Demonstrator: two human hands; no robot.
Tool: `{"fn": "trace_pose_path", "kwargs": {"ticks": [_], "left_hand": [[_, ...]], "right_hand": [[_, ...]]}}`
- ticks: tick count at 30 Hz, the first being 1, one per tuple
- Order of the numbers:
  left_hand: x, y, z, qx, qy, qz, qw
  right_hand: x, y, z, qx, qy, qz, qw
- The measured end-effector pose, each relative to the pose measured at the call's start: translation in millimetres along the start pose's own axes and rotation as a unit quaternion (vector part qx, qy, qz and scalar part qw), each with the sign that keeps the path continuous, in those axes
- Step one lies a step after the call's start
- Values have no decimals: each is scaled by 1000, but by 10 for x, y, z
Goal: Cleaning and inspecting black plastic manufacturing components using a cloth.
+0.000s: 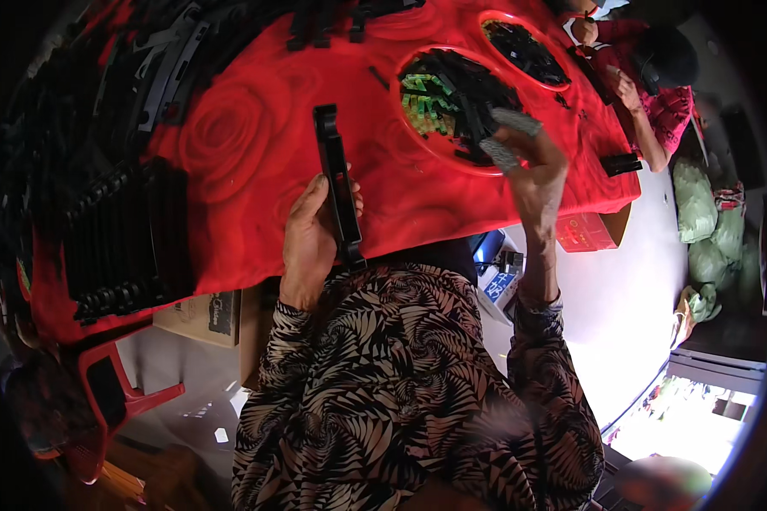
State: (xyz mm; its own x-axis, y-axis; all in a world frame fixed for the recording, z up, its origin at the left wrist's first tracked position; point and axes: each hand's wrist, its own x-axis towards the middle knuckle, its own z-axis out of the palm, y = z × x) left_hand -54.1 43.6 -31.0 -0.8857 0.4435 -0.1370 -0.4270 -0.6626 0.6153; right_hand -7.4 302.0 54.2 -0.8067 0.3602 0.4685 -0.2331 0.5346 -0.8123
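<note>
My left hand (309,230) is closed around a long, narrow black plastic part (337,175), held nearly upright above the table's front edge. The part has a slot along its length and a curved top end. My right hand (533,166) hovers over the near right rim of a round red-rimmed basin (418,146). Grey coverings wrap its thumb and a fingertip, which stand apart, and I see nothing held between them. Inside the basin lie many small black pieces (464,81) and a cluster of green-yellow pieces (424,102).
A red rose-patterned cloth (256,128) covers the table. Stacked black parts (119,238) fill its left side. A second basin (528,51) stands farther back. At the right sits another person (656,94). A red plastic stool (115,400) and cardboard box (200,319) are below left.
</note>
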Motion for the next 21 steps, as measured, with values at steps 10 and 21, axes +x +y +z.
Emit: {"fn": "trace_pose_path", "kwargs": {"ticks": [10, 21], "left_hand": [[26, 0, -79, -43, -6, -1, 999], [42, -10, -108, -37, -8, 2, 999]], "right_hand": [[407, 447, 512, -236, -131, -247, 931], [586, 586, 601, -330, -239, -341, 847]]}}
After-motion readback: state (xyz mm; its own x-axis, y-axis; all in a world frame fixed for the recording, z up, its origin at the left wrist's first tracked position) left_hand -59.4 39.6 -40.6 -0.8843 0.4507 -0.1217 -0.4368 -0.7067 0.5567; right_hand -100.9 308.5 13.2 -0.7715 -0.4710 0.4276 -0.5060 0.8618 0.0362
